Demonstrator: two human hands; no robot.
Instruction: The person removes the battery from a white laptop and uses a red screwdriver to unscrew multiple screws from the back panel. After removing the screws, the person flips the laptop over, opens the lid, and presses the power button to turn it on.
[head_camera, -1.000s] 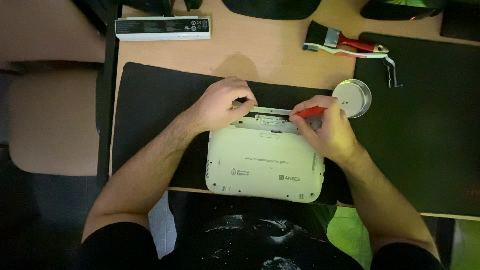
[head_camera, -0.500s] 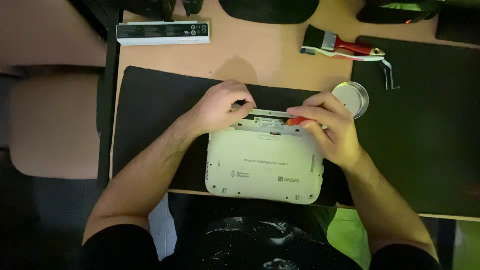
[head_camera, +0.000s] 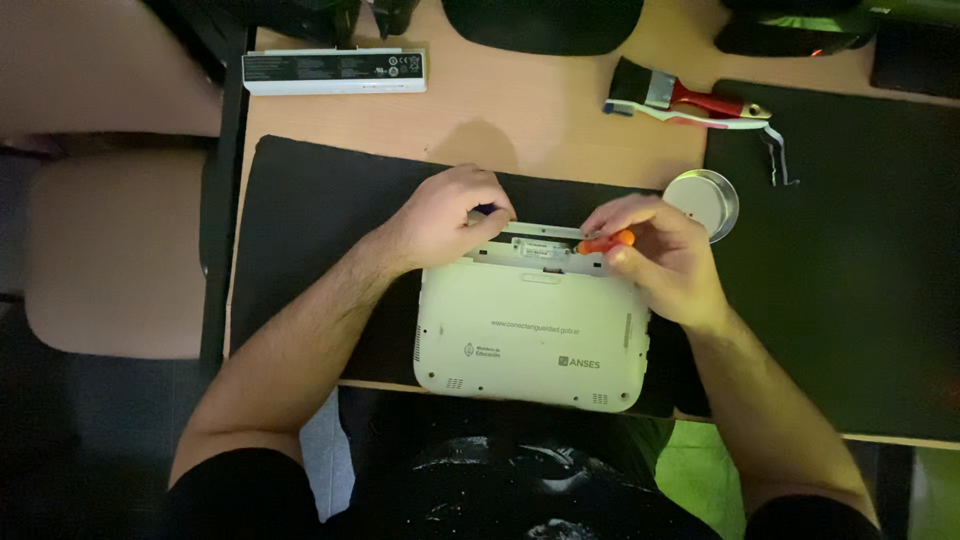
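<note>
Head view: looks straight down on a wooden desk (head_camera: 560, 110) with two dark mats and a person's two bare forearms.
Laptop: a small white laptop (head_camera: 530, 335) lies bottom side up at lower centre of the frame, on the left mat (head_camera: 320, 220), its near edge hanging just over the desk's front edge.
Battery bay: an open slot (head_camera: 540, 245) runs along the laptop's far edge, between the two hands.
Left hand: the left hand (head_camera: 450, 215) sits at the laptop's far left corner, fingers curled down and pressing on the edge of the case; it has nothing in its grasp that can be made out.
Right hand: the right hand (head_camera: 665, 260) is closed around a screwdriver (head_camera: 605, 241) with an orange handle, pinched between thumb and fingertips; the tool lies nearly level and points left toward the bay. Its tip is too small to tell apart.
Dish: a round silvery dish (head_camera: 705, 200) stands just beyond the right hand, at the gap between the mats.
Brush: a paintbrush (head_camera: 690, 100) with a red and pale handle lies on the bare wood, upper right.
Battery: a long white battery pack (head_camera: 335, 72) lies upper left of the frame, well apart from the laptop.
Right mat: a second dark mat (head_camera: 850, 260) fills the right side.
Chair: a pale seat (head_camera: 110, 250) shows at the left edge, beside the desk.
</note>
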